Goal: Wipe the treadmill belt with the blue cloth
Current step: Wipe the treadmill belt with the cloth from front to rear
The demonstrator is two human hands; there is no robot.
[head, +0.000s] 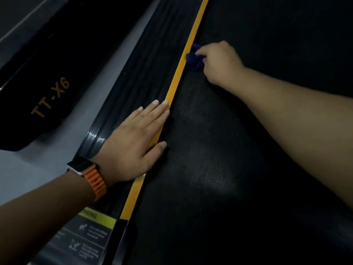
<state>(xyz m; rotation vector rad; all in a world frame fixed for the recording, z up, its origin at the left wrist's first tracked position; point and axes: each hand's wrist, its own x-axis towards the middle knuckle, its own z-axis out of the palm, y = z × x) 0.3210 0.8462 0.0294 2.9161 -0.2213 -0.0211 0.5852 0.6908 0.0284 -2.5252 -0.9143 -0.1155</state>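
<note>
The black textured treadmill belt (238, 140) fills the right of the view. A dark blue cloth (193, 59), bunched up, lies on the belt right against the yellow edge strip (178, 73). My right hand (219, 61) grips the cloth from the right, fingers curled onto it. My left hand (136, 138) lies flat, fingers straight, on the ribbed black side rail (137, 64), with fingertips on the yellow strip and the thumb on the belt. An orange-strapped watch sits on the left wrist.
A black treadmill part marked "TT-X6" (50, 98) stands to the left across a strip of grey floor (38, 165). A yellow and grey warning label (89, 232) is on the side rail near the bottom.
</note>
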